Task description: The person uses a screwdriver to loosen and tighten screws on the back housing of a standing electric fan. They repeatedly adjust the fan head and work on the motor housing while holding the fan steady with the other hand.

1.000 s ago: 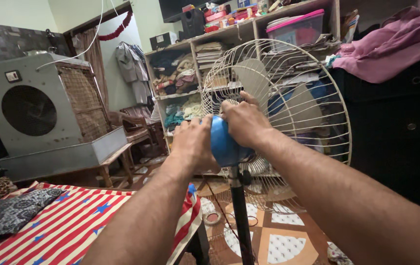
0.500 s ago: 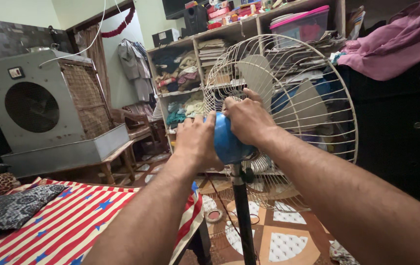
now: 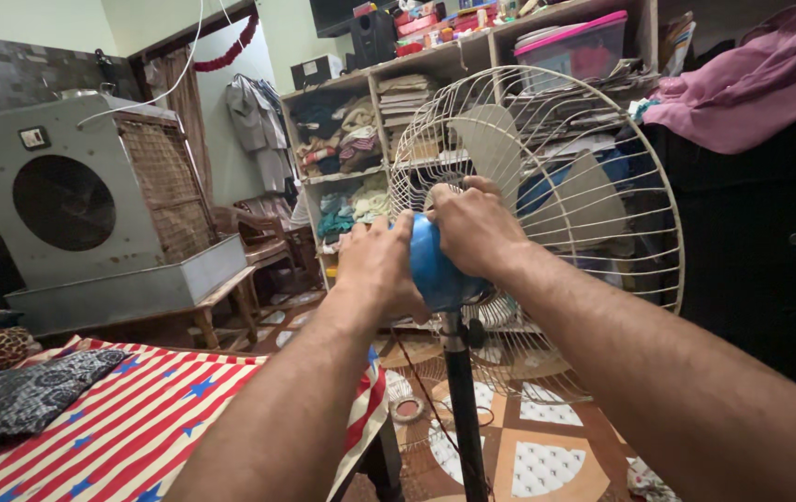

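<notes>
Blue plastic motor housing (image 3: 437, 274) of a pedestal fan, at centre frame atop a black pole (image 3: 465, 409). Left hand (image 3: 379, 270) is pressed against the housing's left side, fingers wrapped around it. Right hand (image 3: 474, 228) grasps the housing from above and to the right, its fingertips touching the cream wire guard (image 3: 602, 167), behind which pale blades (image 3: 495, 139) show. Grey air cooler (image 3: 72, 204) stands at left; a striped, starred cloth (image 3: 138, 428) lies below the forearms; cluttered shelves (image 3: 361, 177) stand behind.
</notes>
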